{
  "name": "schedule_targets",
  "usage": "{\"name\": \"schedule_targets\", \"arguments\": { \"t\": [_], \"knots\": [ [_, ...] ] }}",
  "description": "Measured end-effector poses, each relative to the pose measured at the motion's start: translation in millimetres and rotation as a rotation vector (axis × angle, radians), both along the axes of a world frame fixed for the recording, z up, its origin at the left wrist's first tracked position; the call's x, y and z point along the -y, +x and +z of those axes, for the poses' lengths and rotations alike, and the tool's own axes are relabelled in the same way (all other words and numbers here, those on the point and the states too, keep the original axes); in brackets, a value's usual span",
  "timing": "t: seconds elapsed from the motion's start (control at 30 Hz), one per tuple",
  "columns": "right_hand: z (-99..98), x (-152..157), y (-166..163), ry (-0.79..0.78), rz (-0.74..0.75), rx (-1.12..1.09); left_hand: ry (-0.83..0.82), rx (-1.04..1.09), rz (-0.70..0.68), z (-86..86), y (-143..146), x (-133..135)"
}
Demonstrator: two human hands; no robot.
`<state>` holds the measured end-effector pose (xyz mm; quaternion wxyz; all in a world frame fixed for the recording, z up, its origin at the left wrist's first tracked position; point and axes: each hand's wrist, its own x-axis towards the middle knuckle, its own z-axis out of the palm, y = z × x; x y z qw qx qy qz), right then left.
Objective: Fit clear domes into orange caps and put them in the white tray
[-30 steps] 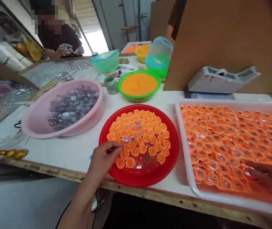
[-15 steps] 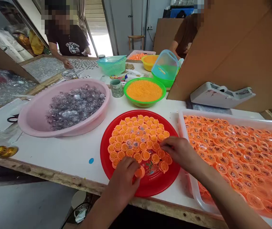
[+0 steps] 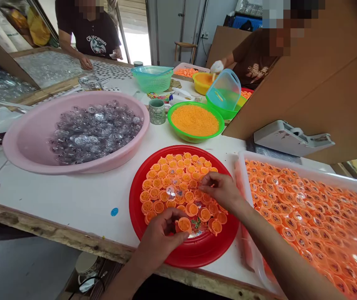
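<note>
My left hand [image 3: 161, 235] pinches a small orange toy cup [image 3: 184, 225] between thumb and fingers over the front of a round red tray [image 3: 212, 250]. Its open top faces up, with orange filling inside. Many more small orange cups [image 3: 157, 183] stand crowded on the tray, and a few clear discs lie among them. My right hand [image 3: 220, 189] reaches over the tray's right side with thumb and fingertips together; whatever they hold, if anything, is too small to make out.
Left stands a pink basin [image 3: 25, 146] of clear plastic pieces. Behind the tray are a green bowl [image 3: 195, 121] of orange granules and a mug [image 3: 157, 112]. A clear bin [image 3: 244, 196] of lidded orange cups and a cardboard panel [image 3: 306, 83] flank the right. Two people work across the table.
My left hand has lifted the cup slightly and turned its filled top into view. My right hand has moved left and inward over the cups. The head view has shifted a little.
</note>
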<state>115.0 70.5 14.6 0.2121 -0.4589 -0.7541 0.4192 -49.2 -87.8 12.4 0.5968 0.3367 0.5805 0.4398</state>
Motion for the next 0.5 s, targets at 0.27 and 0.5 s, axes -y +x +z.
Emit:
{"name": "schedule_targets", "arguments": {
  "t": [0.27, 0.5],
  "knots": [
    [17.4, 84.5, 34.0, -0.604, -0.147, -0.61, -0.036, 0.29, 0.001, 11.6, 17.7, -3.2],
    [1.6, 114.6, 39.1, -0.754, -0.254, -0.877, -0.02, 0.221, -0.074, 15.1, 27.6, -3.3]
  ]
}}
